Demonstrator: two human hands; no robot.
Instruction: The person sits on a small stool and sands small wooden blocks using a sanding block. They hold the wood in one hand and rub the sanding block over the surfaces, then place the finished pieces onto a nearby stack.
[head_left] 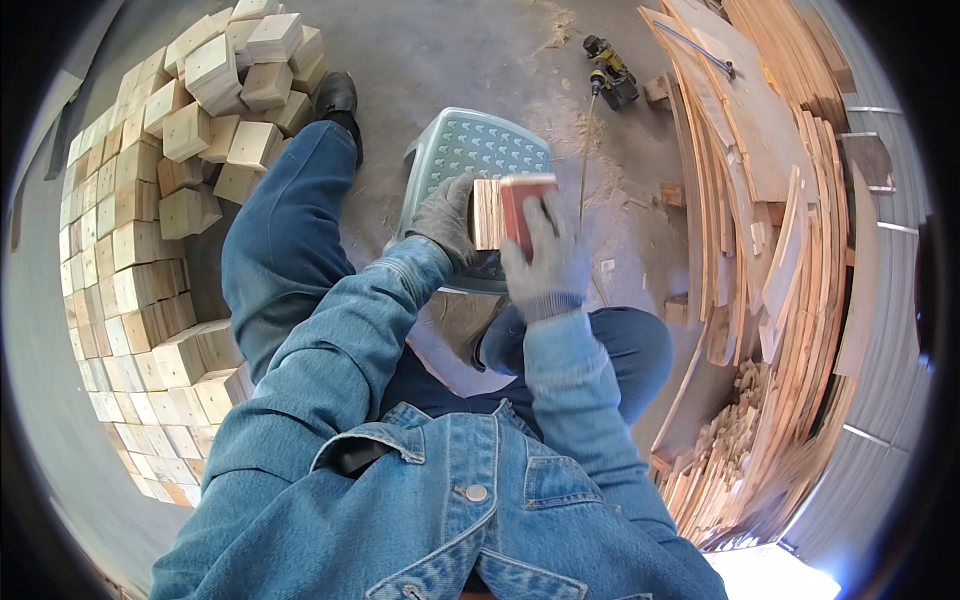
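Over a pale blue-green plastic stool (490, 140), my gloved left hand (445, 222) is wrapped round the left side of a small wooden block (487, 214) with a layered, striped face. My right hand (545, 255), also in a grey glove, grips a red-brown rectangular pad (516, 208) that looks like a sanding block. The pad is against the right side of the wooden block. The right-hand fingers lie over the pad's face, and part of its far edge shows pinkish. My palms and the surfaces between block and pad are hidden.
Many cut wooden blocks are stacked in a large pile (140, 260) on the left, close to my leg. A yellow-and-black cordless drill (612, 75) with a long bit lies on the dusty floor. Long boards (790, 300) and a heap of thin offcuts (722, 440) fill the right side.
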